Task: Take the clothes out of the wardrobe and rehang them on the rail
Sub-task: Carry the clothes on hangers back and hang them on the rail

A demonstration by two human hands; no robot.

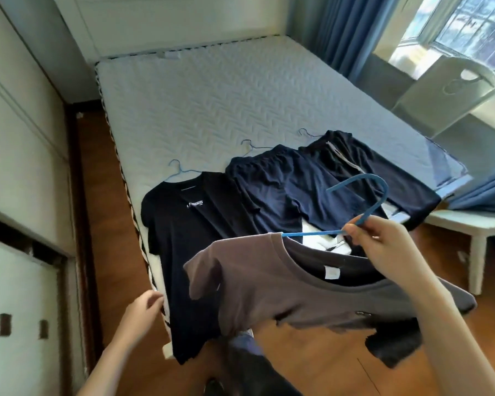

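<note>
My right hand [383,241] pinches the neck of a blue hanger [366,195] that carries a grey-brown T-shirt [283,287], held in the air over the foot of the bed. My left hand [143,307] hovers lower left beside the mattress edge, fingers loosely curled and holding nothing. On the mattress [226,95] lie three dark garments, each on its own hanger: a black T-shirt with white lettering [189,238], navy shorts [275,192], and dark shorts with a pale side stripe [363,161]. A white garment [317,238] peeks out under the held shirt.
White wardrobe doors [17,132] run along the left wall, with a narrow strip of wooden floor [103,224] between them and the bed. Blue curtains [340,32], a window and a white chair [452,90] stand at the right. A white bench [469,224] sits beside the bed's foot.
</note>
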